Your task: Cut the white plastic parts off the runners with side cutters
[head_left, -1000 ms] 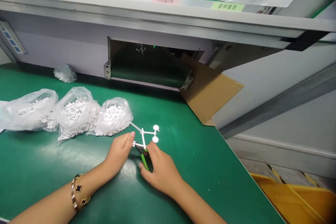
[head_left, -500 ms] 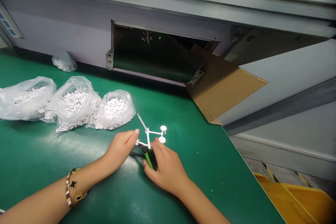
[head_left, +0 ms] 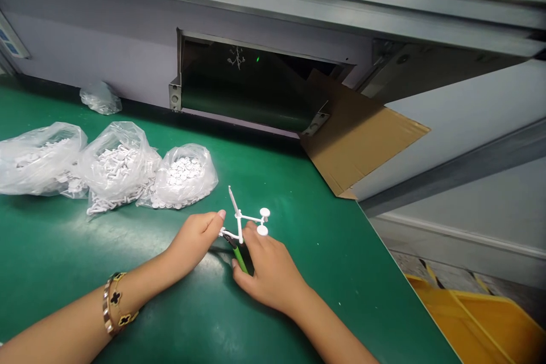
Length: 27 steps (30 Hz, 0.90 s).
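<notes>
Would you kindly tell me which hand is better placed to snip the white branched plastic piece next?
The right hand, I'd judge: it grips the green-handled pliers, whose dark tips are at the white branched plastic piece. The left hand appears to hold that piece's left end, seemingly steadying it.

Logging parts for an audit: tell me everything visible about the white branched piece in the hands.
Held above the green table, the white branched piece has slim, plastic-looking stems. A narrow rod points away from the person; a side stem ends in two round discs. At its near end, another stem runs to the left hand, which holds it and hides its end. Dark tips of green-handled cutters in the right hand lie at that stem; contact is unclear.
</notes>
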### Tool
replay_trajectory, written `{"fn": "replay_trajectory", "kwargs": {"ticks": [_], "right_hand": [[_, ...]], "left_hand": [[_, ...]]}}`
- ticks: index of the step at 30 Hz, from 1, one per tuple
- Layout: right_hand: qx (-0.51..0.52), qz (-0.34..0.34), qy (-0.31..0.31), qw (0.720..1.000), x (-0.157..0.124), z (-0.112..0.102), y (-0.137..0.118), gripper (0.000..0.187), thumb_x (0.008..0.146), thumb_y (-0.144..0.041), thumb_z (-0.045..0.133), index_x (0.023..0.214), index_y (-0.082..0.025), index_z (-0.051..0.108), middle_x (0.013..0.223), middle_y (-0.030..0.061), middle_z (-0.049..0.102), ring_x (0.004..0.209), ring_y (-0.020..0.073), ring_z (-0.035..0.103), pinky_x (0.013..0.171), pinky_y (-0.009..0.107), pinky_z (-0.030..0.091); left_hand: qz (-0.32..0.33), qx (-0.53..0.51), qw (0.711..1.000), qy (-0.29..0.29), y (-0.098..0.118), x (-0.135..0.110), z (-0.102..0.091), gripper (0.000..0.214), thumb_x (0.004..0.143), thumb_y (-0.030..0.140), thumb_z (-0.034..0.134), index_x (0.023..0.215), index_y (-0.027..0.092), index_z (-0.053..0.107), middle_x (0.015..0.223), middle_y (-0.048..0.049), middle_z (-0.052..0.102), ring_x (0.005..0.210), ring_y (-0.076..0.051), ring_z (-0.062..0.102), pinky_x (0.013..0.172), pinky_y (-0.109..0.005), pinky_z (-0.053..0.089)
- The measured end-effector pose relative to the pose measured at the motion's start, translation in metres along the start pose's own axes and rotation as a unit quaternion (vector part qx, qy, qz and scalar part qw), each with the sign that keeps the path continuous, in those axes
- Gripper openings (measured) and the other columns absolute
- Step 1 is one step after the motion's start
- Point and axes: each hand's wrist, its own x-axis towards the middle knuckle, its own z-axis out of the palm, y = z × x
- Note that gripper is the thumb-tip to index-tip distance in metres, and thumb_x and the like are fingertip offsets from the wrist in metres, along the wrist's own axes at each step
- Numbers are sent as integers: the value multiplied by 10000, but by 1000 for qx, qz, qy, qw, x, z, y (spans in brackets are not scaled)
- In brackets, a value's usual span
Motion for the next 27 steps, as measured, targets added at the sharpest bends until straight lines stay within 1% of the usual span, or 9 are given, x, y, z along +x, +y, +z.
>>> {"fn": "replay_trajectory", "kwargs": {"ticks": [4,8,13,18,22,24,27], "right_hand": [[-3,6,-28,1000,0,-1,1,194,713,-280,477,887,-195,471,887,83,611,746,217,563,623,305,397],[-16,6,-22,1000,0,-1,2,232,709,-277,476,923,-188,479,912,94,618,761,223,566,627,308,395],[-12,5,-22,1000,0,-2,1,215,707,-271,466,905,-186,483,905,94,614,758,225,564,622,309,389],[19,6,-63,998,1,-5,0,201,716,-270,466,901,-190,476,919,81,595,766,210,555,638,303,391],[42,-2,-95,995,3,-14,0,217,720,-254,459,930,-198,471,971,70,577,873,216,543,701,304,388],[40,0,-109,993,4,-18,-1,214,723,-252,455,930,-200,467,961,61,575,851,207,537,683,292,373],[27,7,-117,993,5,-21,-2,185,722,-240,446,902,-201,454,930,48,576,767,183,525,614,271,333]], "left_hand": [[1,0,1000,-3,-1,0,1,393,849,461,276,572,195,194,556,44,212,537,-100,244,508,-234,212],[20,15,1000,4,-2,-1,1,400,866,453,272,567,190,229,554,44,258,541,-101,275,519,-231,223],[35,43,998,17,-1,-3,0,412,887,432,258,558,184,278,546,44,317,542,-103,302,526,-230,235],[50,58,997,13,0,-3,-1,410,888,427,257,557,185,264,543,43,299,536,-103,286,522,-238,223],[15,41,999,-25,0,-2,-1,402,873,445,269,568,189,210,547,44,236,534,-102,263,512,-240,207],[-7,34,999,-38,0,-2,0,399,868,455,274,579,190,198,555,44,218,540,-103,254,512,-240,202],[-15,35,998,-44,0,-2,-1,403,866,470,275,587,191,194,561,42,214,548,-105,246,517,-241,199]]}}
